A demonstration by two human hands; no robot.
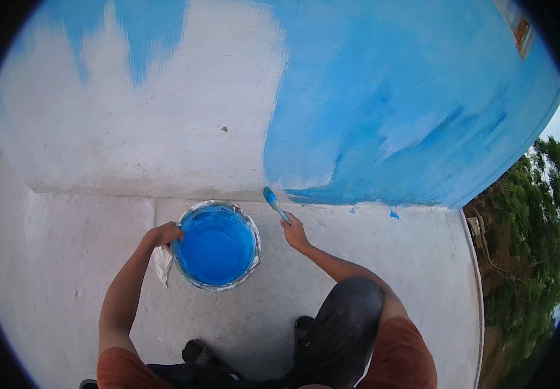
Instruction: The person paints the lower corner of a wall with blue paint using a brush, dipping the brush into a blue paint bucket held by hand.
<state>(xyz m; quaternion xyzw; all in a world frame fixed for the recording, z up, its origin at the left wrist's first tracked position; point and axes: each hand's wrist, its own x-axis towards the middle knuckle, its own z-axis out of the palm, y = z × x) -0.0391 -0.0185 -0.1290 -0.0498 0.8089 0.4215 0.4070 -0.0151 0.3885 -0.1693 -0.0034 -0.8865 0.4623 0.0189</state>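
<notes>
My left hand [165,235] grips the left rim of a round bucket [256,243], its thumb hooked over the inner edge. Blue paint [214,255] lies inside, and white and grey crusts coat the rim. A pale rag or strip of plastic [163,268] hangs below that hand. In my right hand [295,232] is a paintbrush [274,202], held by its handle. Its blue-stained bristles point up and left, near the foot of the wall; whether they touch it I cannot tell. The wall [202,97] is white in the middle and left, with fresh blue paint [357,97] on the right.
Beneath me is a pale concrete floor [270,311] with a few blue drips [394,215] near the wall. At the right the floor ends at an edge [476,282], with trees [522,233] beyond. My bent knee [352,306] rises below my right arm.
</notes>
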